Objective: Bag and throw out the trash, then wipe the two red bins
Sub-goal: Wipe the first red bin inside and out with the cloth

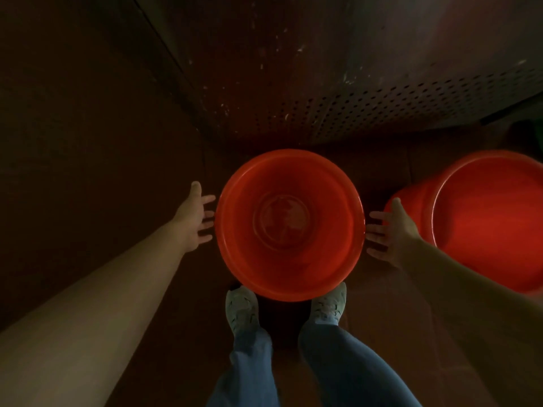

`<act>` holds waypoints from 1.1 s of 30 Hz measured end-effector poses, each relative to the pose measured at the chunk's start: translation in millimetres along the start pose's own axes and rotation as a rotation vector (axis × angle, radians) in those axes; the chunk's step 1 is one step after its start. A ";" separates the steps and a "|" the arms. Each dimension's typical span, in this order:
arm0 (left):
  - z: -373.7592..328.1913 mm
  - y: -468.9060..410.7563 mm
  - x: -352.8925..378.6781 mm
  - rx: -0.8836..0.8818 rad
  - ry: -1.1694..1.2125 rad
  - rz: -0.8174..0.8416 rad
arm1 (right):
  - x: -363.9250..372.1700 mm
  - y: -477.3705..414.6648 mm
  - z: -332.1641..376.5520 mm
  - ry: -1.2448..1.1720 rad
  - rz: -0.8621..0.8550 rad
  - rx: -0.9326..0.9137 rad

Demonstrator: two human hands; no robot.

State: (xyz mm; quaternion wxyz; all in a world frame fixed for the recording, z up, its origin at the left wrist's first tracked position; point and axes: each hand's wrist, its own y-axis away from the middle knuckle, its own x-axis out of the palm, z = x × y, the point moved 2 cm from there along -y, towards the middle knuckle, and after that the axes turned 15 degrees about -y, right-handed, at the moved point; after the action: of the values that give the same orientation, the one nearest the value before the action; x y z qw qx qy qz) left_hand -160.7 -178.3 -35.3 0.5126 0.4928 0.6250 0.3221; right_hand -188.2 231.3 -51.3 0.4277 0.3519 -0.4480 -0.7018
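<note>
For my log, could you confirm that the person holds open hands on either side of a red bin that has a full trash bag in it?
Not quite: the red bin has no trash bag in it; the head view shows its bare bottom. The rest stands: the left hand and right hand are open on either side of it.

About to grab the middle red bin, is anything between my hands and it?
Nothing visible. The left hand and right hand flank the middle red bin, both open and close beside its rim.
</note>
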 end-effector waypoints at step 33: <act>-60.5 304.3 -126.8 0.112 0.086 0.202 | -36.5 341.5 98.5 0.040 0.102 -0.073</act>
State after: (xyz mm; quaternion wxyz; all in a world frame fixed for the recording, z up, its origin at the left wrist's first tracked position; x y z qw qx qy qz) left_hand -133.1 -198.7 298.1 0.4219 0.5668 0.6106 0.3576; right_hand -163.1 217.5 304.9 0.4844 0.3265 -0.4310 -0.6877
